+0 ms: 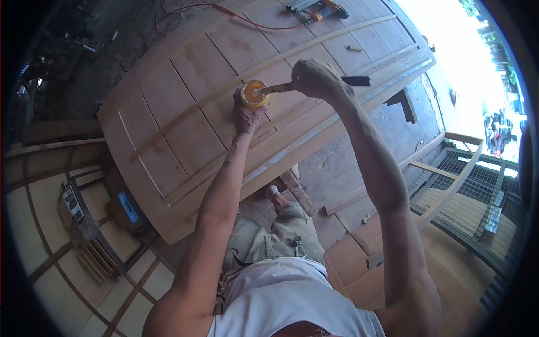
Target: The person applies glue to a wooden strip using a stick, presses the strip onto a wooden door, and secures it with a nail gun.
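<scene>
In the head view my left hand point(249, 117) is wrapped around a small yellow tub point(256, 96), its open mouth facing me and smeared with pale residue at the rim. Orange-yellow stuff shows inside. My right hand point(315, 78) is closed around a flat stick-like tool point(278, 88), whose stained end reaches into the tub's mouth. A wide black end of the same tool sticks out past the other side of my fist. Both hands are above a large panelled wooden door point(191, 84) lying flat.
At the door's far end lies a nail gun point(323, 12) with an orange hose point(247, 18). A small wood scrap point(354, 48) rests on the panels. Lattice wooden frames point(135, 297) are at left, with a blue object point(128, 208). A mesh-panelled frame point(466, 185) stands at right.
</scene>
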Demonstrator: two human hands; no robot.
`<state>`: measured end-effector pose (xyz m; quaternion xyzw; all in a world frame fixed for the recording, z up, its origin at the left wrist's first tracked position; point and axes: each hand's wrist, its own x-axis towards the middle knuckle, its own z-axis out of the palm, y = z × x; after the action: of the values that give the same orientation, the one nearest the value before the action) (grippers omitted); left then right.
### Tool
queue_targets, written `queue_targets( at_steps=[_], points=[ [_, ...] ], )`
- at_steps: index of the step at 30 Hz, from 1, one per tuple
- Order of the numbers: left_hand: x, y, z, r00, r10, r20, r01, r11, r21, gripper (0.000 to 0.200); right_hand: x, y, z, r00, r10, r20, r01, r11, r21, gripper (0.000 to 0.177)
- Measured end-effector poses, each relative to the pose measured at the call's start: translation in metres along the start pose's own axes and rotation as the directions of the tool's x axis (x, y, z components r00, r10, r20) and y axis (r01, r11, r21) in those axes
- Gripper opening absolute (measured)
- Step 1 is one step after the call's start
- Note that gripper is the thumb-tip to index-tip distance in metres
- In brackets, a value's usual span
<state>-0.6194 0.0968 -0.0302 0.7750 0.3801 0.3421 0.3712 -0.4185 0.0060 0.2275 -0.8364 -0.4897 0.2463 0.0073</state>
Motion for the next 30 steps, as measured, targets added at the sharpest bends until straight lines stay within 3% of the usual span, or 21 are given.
queue_targets(
  at_steps=[4,7,11,14,15,17,18,19,20,21,22,23,24,27,30],
  points=[
    [0.007,-0.02,0.0,0.991,0.002,0.132,-0.004,1.0,0.013,0.099,-0.051,0.028,0.042,0.991,0.119,-0.06,-0.088,0.924,0.372,0.039],
    [-0.004,-0.027,-0.053,0.984,0.013,0.177,-0.047,0.981,0.19,0.111,-0.103,0.025,0.089,0.977,0.211,-0.018,-0.155,0.77,0.619,0.046],
    [-0.057,-0.048,-0.182,0.957,-0.091,0.277,0.07,0.994,0.086,0.079,-0.119,-0.006,0.153,0.932,0.348,-0.1,-0.143,0.608,0.781,0.048],
    [-0.091,-0.054,-0.243,0.948,-0.05,0.313,-0.007,0.984,0.178,0.062,-0.091,-0.031,0.148,0.894,0.28,-0.35,-0.07,0.859,0.508,0.043],
    [-0.098,-0.059,-0.249,0.945,-0.033,0.327,-0.029,0.982,0.185,0.061,-0.081,-0.04,0.144,0.909,0.255,-0.33,-0.12,0.918,0.378,0.042],
    [-0.113,-0.064,-0.244,0.947,-0.007,0.321,-0.054,0.982,0.179,0.059,-0.058,-0.064,0.118,0.935,0.194,-0.296,-0.181,0.981,0.072,0.042],
    [-0.102,-0.055,-0.229,0.962,0.025,0.272,-0.077,0.98,0.181,0.058,-0.044,-0.074,0.116,0.899,0.105,-0.424,-0.151,0.986,-0.076,0.033],
    [-0.087,-0.007,-0.227,0.923,-0.131,0.362,0.055,0.976,0.211,0.064,-0.023,-0.074,0.118,0.904,0.026,-0.426,-0.101,0.983,-0.155,0.025],
    [-0.081,-0.025,-0.188,0.968,-0.023,0.248,0.004,0.997,0.079,0.075,0.014,-0.06,0.144,0.673,-0.343,-0.655,0.003,0.887,-0.461,0.018],
    [-0.063,-0.048,-0.15,0.967,0.153,0.204,-0.18,0.977,0.119,0.091,0.054,-0.04,0.175,0.278,-0.629,-0.726,-0.179,0.708,-0.683,0.015],
    [-0.044,-0.044,-0.12,0.964,0.127,0.232,-0.146,0.987,0.067,0.106,0.07,-0.058,0.159,0.646,-0.419,-0.639,-0.09,0.789,-0.608,0.016],
    [-0.021,-0.056,-0.083,0.955,0.211,0.208,-0.221,0.975,0.023,0.116,0.085,-0.076,0.141,0.893,-0.13,-0.432,-0.112,0.864,-0.491,0.017],
    [0.0,-0.04,-0.064,0.968,0.172,0.181,-0.173,0.985,-0.007,0.117,0.093,-0.079,0.14,0.891,-0.115,-0.438,-0.131,0.86,-0.493,0.015],
    [0.029,0.004,-0.042,0.959,0.042,0.28,-0.009,0.993,-0.12,0.116,0.077,-0.09,0.09,0.98,-0.08,-0.181,0.0,0.914,-0.406,0.032],
    [0.042,-0.007,-0.017,0.935,0.043,0.353,0.056,0.962,-0.266,0.11,0.045,-0.084,0.068,0.966,-0.075,-0.247,0.012,0.969,-0.247,0.042]
  ],
)
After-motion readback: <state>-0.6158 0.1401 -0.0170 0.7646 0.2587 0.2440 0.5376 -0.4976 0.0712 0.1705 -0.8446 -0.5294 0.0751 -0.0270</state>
